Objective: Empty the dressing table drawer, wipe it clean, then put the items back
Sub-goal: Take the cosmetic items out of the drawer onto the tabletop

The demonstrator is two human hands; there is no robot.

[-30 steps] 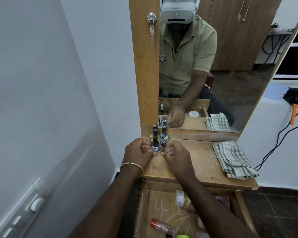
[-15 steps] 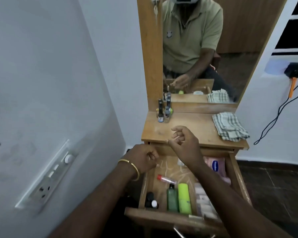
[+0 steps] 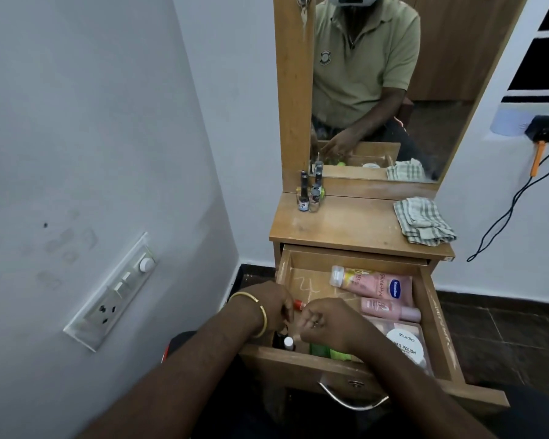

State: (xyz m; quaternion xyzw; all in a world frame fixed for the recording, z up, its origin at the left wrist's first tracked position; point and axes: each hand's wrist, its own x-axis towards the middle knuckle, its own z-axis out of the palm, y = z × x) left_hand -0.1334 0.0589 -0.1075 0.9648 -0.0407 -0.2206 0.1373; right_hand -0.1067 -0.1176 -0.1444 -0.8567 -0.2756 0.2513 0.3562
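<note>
Wooden drawer (image 3: pixel 438 315): pulled out below the dressing-table top (image 3: pixel 355 226), not yet emptied; chalky scrawls mark its floor.
Left hand (image 3: pixel 273 304): over the drawer's near-left corner, fingers curled downward; you cannot tell whether it grips anything.
Right hand (image 3: pixel 322 320): just beside the left one, fingers loosely bent above the green bottles (image 3: pixel 330 352); no firm grip shows.
Small dark bottles (image 3: pixel 284 342): upright in the near-left corner; likely light, possibly glass, so take each by the cap or neck.
Red-capped tube (image 3: pixel 298 305): lies between the two hands; slim and light, suits a pinch.
Pink lotion tubes (image 3: pixel 377 286): lie along the far-right side; soft and squeezable, so hold the body gently, clear of the cap.
White round jar (image 3: pixel 404 343): near-right side; rigid, smooth, best grasped around its rim.
Nail polish bottles (image 3: pixel 309 193): stand at the top's far-left corner; probably fragile and tippable.
Checked cloth (image 3: pixel 423 221): folded at the top's right edge, limp, ready for wiping.
</note>
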